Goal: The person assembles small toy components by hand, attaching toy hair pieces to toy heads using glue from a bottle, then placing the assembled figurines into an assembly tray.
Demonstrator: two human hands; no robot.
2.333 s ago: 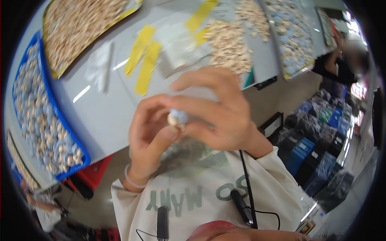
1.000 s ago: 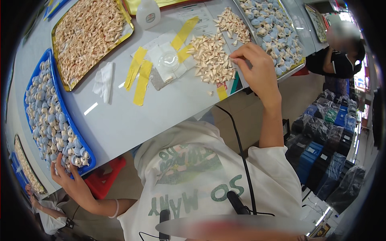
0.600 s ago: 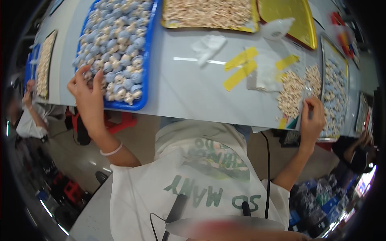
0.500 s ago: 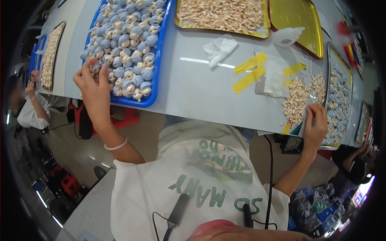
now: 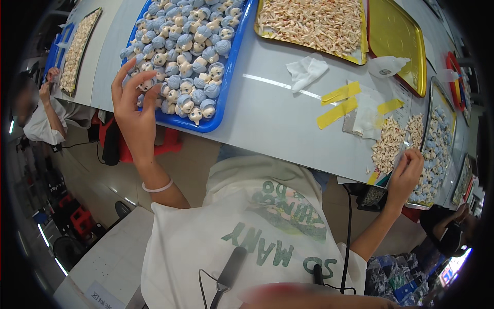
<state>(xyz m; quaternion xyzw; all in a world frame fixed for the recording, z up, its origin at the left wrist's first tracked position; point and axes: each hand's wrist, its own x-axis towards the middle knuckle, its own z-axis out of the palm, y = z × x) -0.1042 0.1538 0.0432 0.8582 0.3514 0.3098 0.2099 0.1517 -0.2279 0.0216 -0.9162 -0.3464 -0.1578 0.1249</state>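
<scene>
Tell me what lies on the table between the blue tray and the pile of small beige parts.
In the head view, between the blue tray and the beige pile lie a crumpled white tissue and yellow tape strips on the grey table.

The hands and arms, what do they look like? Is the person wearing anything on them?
Both hands are bare, with no gloves. The left hand has a thin white band round the wrist. The right hand has nothing on its wrist that I can see. The forearms are uncovered; short white sleeves of a T-shirt with green letters begin near the elbows. A black cable hangs beside the right arm.
</scene>
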